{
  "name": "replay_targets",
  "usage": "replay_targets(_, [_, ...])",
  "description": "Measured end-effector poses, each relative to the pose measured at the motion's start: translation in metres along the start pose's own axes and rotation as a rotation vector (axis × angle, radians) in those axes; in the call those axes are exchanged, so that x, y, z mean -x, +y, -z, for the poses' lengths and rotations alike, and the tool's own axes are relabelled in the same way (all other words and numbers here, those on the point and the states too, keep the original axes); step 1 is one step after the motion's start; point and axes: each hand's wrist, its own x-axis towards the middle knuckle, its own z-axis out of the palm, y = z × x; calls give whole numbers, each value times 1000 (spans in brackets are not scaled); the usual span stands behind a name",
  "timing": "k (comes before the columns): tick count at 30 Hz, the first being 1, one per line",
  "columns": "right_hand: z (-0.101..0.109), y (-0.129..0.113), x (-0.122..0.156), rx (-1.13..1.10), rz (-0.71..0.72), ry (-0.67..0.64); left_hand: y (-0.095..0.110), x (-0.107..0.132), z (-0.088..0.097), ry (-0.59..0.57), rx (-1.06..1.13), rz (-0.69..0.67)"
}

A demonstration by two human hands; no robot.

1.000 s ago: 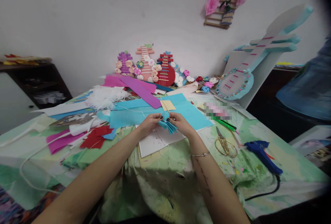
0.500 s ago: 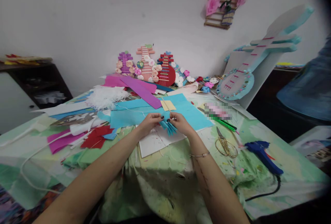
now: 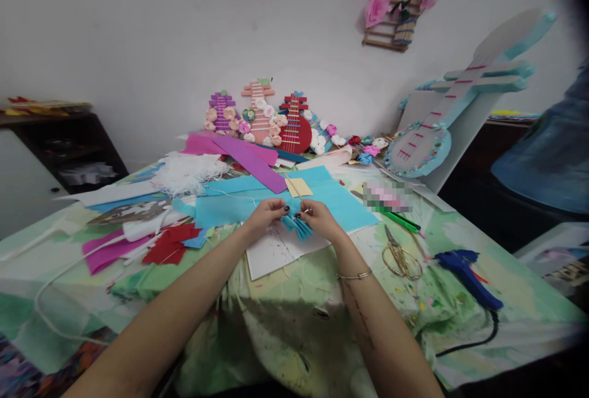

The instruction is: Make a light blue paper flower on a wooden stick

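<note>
Reference centre for all clock directions: the pleated blue paper [image 3: 300, 226]; twelve o'clock points away from the person, toward the wall. The pleated blue paper is located between the two hands, above the white sheet [image 3: 271, 256]; its folds run roughly from ten to four o'clock, and the loose pleat edges fan out toward four to five o'clock; its upper end blends with the large blue sheet [image 3: 352, 206] behind, so the full length of the axis cannot be told.

The left hand [image 3: 265, 218] sits at nine to ten o'clock, thumb and fingers pinching the paper at its upper left; the right hand [image 3: 319, 219] sits at two to three o'clock, thumb pressed on the pleats; both hands are in contact, but the right hand is closer to the fanned edges.

The yellow card [image 3: 304, 189] lies at twelve o'clock, just beyond the fingertips; the gold scissors [image 3: 402, 261] and blue glue gun [image 3: 473, 281] lie between three and four o'clock, well apart from both hands.
</note>
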Motion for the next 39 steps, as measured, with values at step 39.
replay_targets(39, [15,-11,9,61,96,53,5,-1,7,161,-76,-109])
